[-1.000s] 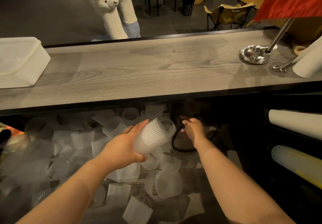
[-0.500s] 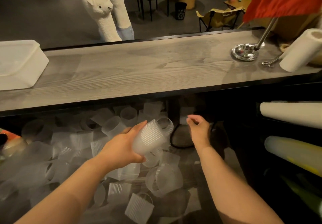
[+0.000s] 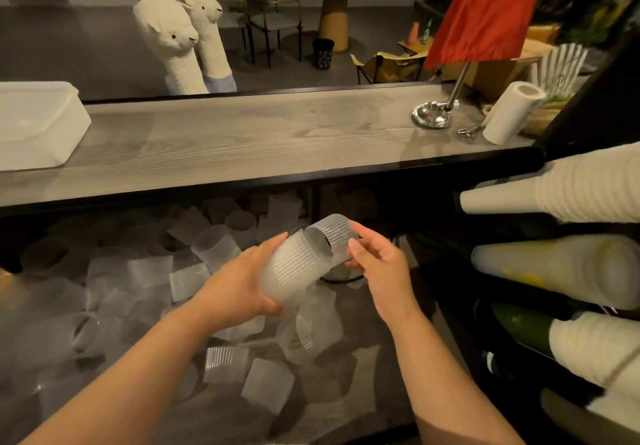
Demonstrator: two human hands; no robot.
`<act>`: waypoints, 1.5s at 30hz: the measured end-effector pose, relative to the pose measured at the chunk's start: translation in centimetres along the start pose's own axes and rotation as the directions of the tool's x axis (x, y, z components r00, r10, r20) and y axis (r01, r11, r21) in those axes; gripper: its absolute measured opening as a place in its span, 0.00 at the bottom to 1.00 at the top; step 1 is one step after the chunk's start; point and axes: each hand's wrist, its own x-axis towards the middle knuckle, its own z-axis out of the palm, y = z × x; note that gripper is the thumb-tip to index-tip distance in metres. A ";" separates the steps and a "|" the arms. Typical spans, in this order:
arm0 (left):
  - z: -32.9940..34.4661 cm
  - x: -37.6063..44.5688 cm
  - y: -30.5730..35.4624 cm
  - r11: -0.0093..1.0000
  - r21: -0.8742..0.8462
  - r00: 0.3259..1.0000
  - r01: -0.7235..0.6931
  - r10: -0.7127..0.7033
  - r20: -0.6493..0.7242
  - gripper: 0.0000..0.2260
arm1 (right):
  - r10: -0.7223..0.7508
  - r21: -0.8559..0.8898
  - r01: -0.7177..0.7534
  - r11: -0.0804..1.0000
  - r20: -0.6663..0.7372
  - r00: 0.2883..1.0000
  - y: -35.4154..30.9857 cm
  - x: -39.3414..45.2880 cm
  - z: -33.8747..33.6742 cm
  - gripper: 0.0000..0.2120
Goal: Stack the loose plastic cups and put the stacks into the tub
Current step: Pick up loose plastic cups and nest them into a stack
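Tub (image 3: 38, 125): white, rectangular, at the far left end of the counter (image 3: 242, 143), a grey wood-grain top with a dark front edge. Two white alpaca figures (image 3: 183, 42) stand behind the counter, left of centre.

Loose cups (image 3: 145, 292): many translucent ribbed plastic cups lie scattered on the lower surface beneath the counter, mostly on their sides, from the far left to about the middle of the view.

Left hand (image 3: 239, 288): grasps a ribbed cup (image 3: 294, 271) around its closed end, fingers wrapped over the top and thumb under it; the cup lies tilted, its mouth toward upper right.

Second cup (image 3: 332, 240): held at the mouth of the first, its open end facing the camera; the two rims touch or overlap, and how far one sits inside the other cannot be told.

Right hand (image 3: 377, 264): pinches the second cup from the right, fingertips on its upper wall and thumb (image 3: 353, 247) at its rim. Both held cups are above the scattered ones, well apart from the tub.

Right part of the counter: a shiny metal base (image 3: 432, 117) carries a slanted pole with a red flag (image 3: 485, 11); just beside it, a paper-towel roll (image 3: 509, 112). Far right, below counter level: long stacks of cups (image 3: 571, 195) lie on their sides on dark shelves.
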 end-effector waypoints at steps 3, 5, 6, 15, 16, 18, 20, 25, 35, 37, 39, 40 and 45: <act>-0.4 -1.0 -0.2 1.000 -0.019 1.000 -0.018 0.017 -0.020 0.52 | -0.012 -0.026 0.013 1.000 0.011 1.000 -0.6 -1.1 0.7 0.16; -0.8 -1.6 -0.5 1.000 -0.006 0.999 -0.028 0.028 -0.022 0.52 | -0.025 -0.082 0.027 0.996 0.021 0.999 -0.9 -1.6 1.3 0.18; -1.0 -1.8 -0.6 0.999 -0.002 0.999 -0.033 0.033 -0.023 0.52 | -0.037 -0.115 0.041 0.992 0.033 0.999 -1.0 -1.9 1.6 0.18; -1.9 -2.9 -1.5 0.999 -0.010 0.997 -0.032 0.031 -0.068 0.51 | -0.147 -0.506 0.305 0.807 0.327 0.934 -0.6 -3.5 4.2 0.25; -1.9 -2.9 -1.6 1.000 0.003 0.998 -0.027 0.028 -0.065 0.51 | -0.146 -0.528 0.321 0.786 0.347 0.926 -0.4 -3.5 4.2 0.27; -1.8 -2.9 -1.7 1.000 0.023 0.998 -0.017 0.018 -0.052 0.51 | -0.124 -0.542 0.319 0.778 0.365 0.923 -0.1 -3.2 4.1 0.29; -1.7 -2.6 -1.8 0.999 0.035 0.999 -0.009 0.010 -0.036 0.51 | -0.084 -0.533 0.281 0.798 0.363 0.928 0.1 -2.7 4.1 0.27; -1.9 -1.4 -1.9 0.999 0.037 1.000 0.006 -0.005 -0.022 0.51 | -0.082 -0.555 0.195 0.809 0.221 0.972 0.8 0.2 3.6 0.21; -1.8 1.0 -2.6 0.992 0.058 0.994 0.114 -0.113 -0.013 0.52 | 0.103 -0.961 -0.055 0.272 -0.028 0.994 3.7 14.5 -0.3 0.15; -1.7 1.0 -2.9 0.988 0.050 0.989 0.146 -0.145 -0.024 0.52 | 0.188 -0.981 -0.075 0.179 -0.041 0.981 4.0 17.5 -0.6 0.17; -1.7 0.8 -3.1 0.984 0.043 0.985 0.173 -0.171 -0.038 0.52 | 0.261 -0.982 -0.096 0.160 -0.052 0.964 4.2 19.8 -0.9 0.24; -1.7 0.7 -3.4 0.978 0.030 0.978 0.206 -0.204 -0.053 0.52 | 0.277 -0.975 -0.102 0.198 -0.044 0.960 4.5 21.4 -0.7 0.25; -1.4 -0.4 -4.1 0.953 -0.032 0.948 0.302 -0.304 -0.097 0.51 | 0.192 -0.940 -0.090 0.329 -0.026 0.981 6.8 25.8 -0.2 0.24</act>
